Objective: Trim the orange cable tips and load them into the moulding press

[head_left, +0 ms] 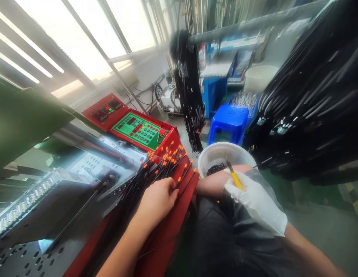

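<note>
My bare left hand (157, 200) is closed, thumb and fingers pinched on a thin black cable with an orange tip at the edge of the red machine table (164, 250). Beyond and beside it lies a bundle of black cables (138, 184), their orange ends pointing away from me. My right hand (255, 202), in a white glove, rests above my lap. It is closed around a yellow-handled tool (237, 181) with a narrow metal end pointing up and away; the tool's exact kind is unclear. A small orange piece (218, 202) lies on my trousers.
A white bucket (203, 157) with black scraps stands beyond my knees, a blue stool (229, 119) behind it. The red control panel (138, 129) is ahead left. Black cables hang from a rail (254, 23), with a large mass (308, 96) at right.
</note>
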A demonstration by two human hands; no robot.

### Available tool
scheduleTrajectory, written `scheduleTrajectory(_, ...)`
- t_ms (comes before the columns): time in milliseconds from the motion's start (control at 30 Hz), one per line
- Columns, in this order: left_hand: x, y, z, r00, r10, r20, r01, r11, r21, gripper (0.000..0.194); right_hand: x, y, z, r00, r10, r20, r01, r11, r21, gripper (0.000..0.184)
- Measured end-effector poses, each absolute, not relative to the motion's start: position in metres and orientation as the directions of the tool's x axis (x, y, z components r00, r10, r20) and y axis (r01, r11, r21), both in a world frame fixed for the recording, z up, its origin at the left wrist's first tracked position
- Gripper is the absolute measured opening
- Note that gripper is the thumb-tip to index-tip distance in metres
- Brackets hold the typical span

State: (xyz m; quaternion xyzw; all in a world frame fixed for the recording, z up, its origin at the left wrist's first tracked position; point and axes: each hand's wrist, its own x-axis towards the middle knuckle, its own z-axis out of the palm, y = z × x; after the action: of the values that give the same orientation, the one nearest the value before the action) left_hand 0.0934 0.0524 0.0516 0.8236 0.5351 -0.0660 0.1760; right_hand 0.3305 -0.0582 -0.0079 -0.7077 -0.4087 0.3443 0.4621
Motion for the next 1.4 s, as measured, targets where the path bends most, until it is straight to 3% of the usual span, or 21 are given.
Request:
scheduleTrajectory(300, 0.094, 0.05, 0.054, 0.429, 0.871, -0.241, 0.897, -0.378, 0.231, 0.012, 0.332, -0.061, 0.001, 0.392, 0.897, -0.204, 0.177, -0.292, -0.94, 0.038)
scheduleTrajectory(500, 0.1, 0.04, 0.065, 0.605, 0.738, -0.298, 0.773, -0.454, 0.444, 0.018, 0.333, -0.062, 0.001, 0.378, 0.9, -0.218, 0.17, -0.299, -0.939, 0.037)
scheduleTrajectory(700, 0.107, 0.038, 0.056, 0.418, 0.9, -0.123, 0.888, -0.376, 0.264, 0.022, 0.335, -0.063, 0.003, 0.371, 0.909, -0.189, 0.201, -0.277, -0.94, 0.027)
scheduleTrajectory(867, 0.114, 0.027, 0.056, 0.702, 0.666, -0.253, 0.68, -0.522, 0.514, 0.021, 0.337, -0.065, 0.008, 0.369, 0.912, -0.177, 0.214, -0.268, -0.939, 0.023)
scheduleTrajectory(1033, 0.122, 0.054, 0.052, 0.532, 0.846, 0.013, 0.812, -0.515, 0.276, 0.022, 0.335, -0.066, 0.006, 0.402, 0.902, -0.155, 0.214, -0.258, -0.942, 0.027)
scheduleTrajectory(1233, 0.139, 0.086, 0.035, 0.444, 0.894, 0.054, 0.895, -0.44, -0.068, 0.027, 0.332, -0.065, 0.013, 0.368, 0.906, -0.208, 0.204, -0.296, -0.933, 0.029)
scheduleTrajectory(1400, 0.142, 0.093, 0.031, 0.469, 0.882, 0.034, 0.88, -0.464, -0.101, 0.025, 0.33, -0.065, 0.014, 0.36, 0.905, -0.226, 0.181, -0.306, -0.935, 0.029)
